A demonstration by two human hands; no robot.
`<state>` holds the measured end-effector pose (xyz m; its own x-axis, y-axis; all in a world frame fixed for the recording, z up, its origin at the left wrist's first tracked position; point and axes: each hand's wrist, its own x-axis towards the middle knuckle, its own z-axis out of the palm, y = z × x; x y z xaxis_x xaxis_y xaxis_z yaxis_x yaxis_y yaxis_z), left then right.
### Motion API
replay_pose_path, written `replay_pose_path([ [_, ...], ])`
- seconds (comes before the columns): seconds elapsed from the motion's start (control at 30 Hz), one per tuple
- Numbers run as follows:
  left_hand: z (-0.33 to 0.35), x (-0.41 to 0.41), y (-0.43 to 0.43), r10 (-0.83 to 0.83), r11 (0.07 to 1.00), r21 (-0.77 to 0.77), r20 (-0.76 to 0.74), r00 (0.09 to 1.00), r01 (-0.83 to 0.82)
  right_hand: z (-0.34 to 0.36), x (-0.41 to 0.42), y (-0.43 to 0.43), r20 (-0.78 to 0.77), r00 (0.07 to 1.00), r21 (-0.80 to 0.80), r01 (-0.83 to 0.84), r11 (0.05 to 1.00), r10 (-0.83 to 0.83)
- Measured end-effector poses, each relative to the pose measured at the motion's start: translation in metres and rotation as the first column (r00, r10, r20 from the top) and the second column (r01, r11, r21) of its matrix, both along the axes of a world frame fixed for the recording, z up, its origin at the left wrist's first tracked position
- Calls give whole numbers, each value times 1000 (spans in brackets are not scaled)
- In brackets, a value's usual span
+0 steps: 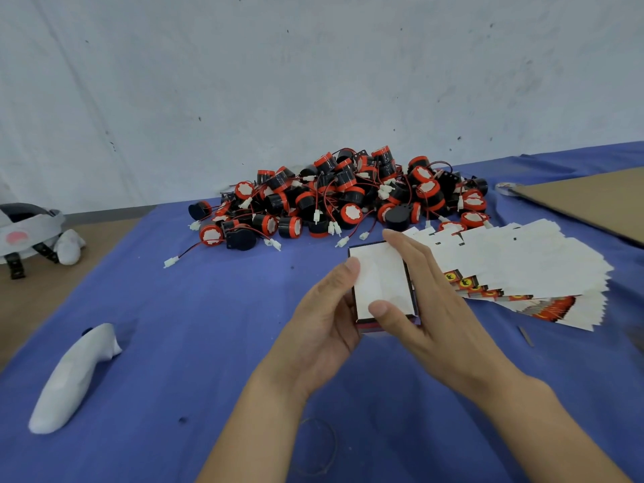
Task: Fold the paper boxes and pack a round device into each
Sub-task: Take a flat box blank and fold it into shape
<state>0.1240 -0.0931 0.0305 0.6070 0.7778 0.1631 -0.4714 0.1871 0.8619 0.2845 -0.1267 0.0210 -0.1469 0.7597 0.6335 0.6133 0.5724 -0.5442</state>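
Blue cloth covers the table; a pale, speckled wall stands behind it. Pile of round devices at 12 o'clock, fanned flat boxes at 3, cardboard sheet at 2, white wrapped handle at 8. At centre, left hand and right hand both grip one paper box, thumbs on its white face.

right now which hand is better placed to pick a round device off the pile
Probably the right hand: its fingertips reach past the paper box almost to the pile of round devices, while the left hand grips the box's left edge and could keep holding it.
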Motion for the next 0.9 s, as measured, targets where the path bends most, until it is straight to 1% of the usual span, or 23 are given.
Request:
replay_pose_path([
  [0.1,0,-3,3,101,994,49,-57,993,-98,3,4,1,46,999,-51,2,999,0],
  [0.2,7,-7,2,189,978,121,-161,969,-171,2,7,3,107,994,-84,15,996,-6],
  [0.27,12,-11,2,267,956,185,-233,935,-227,-1,9,5,167,986,-79,23,997,-9],
  [0.33,11,-14,2,331,928,281,-328,885,-243,-4,12,8,231,973,-76,34,997,-15],
  [0.43,1,-10,-3,415,847,509,-453,789,-154,-16,13,14,290,957,-107,59,992,-25],
  [0.47,-3,-6,-6,473,797,593,-492,731,-116,-22,13,16,301,953,-130,73,989,-31],
  [0.53,-11,-1,-8,635,655,756,-540,552,-13,-30,10,18,317,948,-179,96,979,-35],
  [0.6,-19,0,-7,765,505,855,-506,398,116,-36,8,20,327,945,-196,91,976,-22],
  [0.67,-26,0,-3,837,385,888,-451,311,251,-39,8,21,332,943,-238,72,969,11],
  [0.73,-28,3,-1,853,334,881,-434,291,334,-42,10,22,328,944,-331,77,940,38],
  [0.83,-29,8,-2,857,300,872,-425,293,387,-43,14,26,228,972,-450,55,891,55],
  [0.9,-30,11,-9,866,255,872,-398,301,419,-42,18,27,213,976,-468,57,882,50],
])
